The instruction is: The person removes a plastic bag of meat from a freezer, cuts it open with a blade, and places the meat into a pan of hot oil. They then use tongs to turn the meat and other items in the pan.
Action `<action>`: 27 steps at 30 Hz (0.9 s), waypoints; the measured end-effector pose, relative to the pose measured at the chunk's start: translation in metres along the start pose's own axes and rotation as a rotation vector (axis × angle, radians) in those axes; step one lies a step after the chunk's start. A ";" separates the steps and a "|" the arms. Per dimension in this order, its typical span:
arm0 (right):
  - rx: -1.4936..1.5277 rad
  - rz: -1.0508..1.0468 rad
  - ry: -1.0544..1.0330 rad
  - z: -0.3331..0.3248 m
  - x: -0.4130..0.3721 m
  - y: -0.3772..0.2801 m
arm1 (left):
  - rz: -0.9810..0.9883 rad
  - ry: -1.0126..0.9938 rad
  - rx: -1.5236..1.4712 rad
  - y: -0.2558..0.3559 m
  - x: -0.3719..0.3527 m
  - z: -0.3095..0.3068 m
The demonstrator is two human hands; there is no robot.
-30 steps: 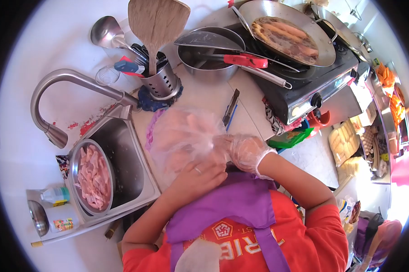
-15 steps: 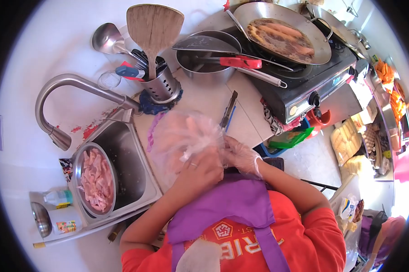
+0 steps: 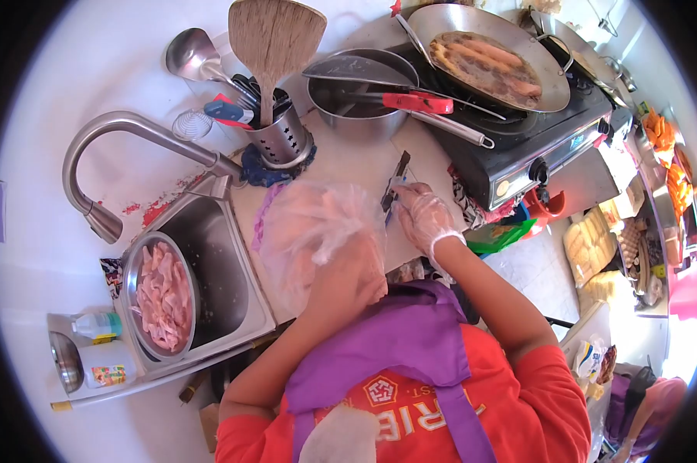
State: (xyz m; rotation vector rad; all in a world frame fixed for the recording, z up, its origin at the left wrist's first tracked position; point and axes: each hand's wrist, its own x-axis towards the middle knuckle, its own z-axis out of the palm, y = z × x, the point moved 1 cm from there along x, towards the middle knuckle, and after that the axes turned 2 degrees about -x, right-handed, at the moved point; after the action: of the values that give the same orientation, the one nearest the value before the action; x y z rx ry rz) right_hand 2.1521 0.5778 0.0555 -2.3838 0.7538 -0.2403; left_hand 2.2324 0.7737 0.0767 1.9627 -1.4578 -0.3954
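Observation:
My bare left hand (image 3: 347, 279) grips the gathered neck of a clear plastic bag (image 3: 306, 228) full of pink raw meat, which rests on the white counter (image 3: 348, 162) beside the sink. My gloved right hand (image 3: 424, 217) has reached away from the bag, and its fingers are closed on the handle of a dark knife (image 3: 399, 171) lying on the counter just in front of the stove.
A metal bowl of raw meat strips (image 3: 159, 297) sits in the sink (image 3: 225, 270) under the faucet (image 3: 125, 127). Behind stand a utensil holder (image 3: 283, 137), a steel bowl with red-handled tongs (image 3: 356, 96), and a gas stove (image 3: 518, 143) with a wok of frying food (image 3: 483, 58).
My right hand let go of the bag's neck and moved forward and right to the knife. My left hand slid up and took the bag's neck alone.

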 end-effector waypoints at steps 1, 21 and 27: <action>-0.017 0.048 -0.023 0.002 0.006 0.003 | -0.016 0.003 -0.011 0.001 0.001 0.000; 0.160 -0.003 0.088 -0.039 -0.073 0.003 | 0.305 0.010 0.359 0.003 -0.017 0.009; -0.003 -0.115 -0.106 -0.051 -0.128 -0.009 | 0.256 -0.029 0.284 -0.002 -0.017 0.019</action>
State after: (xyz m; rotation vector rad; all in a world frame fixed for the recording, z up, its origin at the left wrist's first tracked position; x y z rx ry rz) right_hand 2.0337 0.6313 0.1032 -2.4248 0.5702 -0.1585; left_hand 2.2173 0.7841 0.0591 1.9532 -1.8409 -0.1070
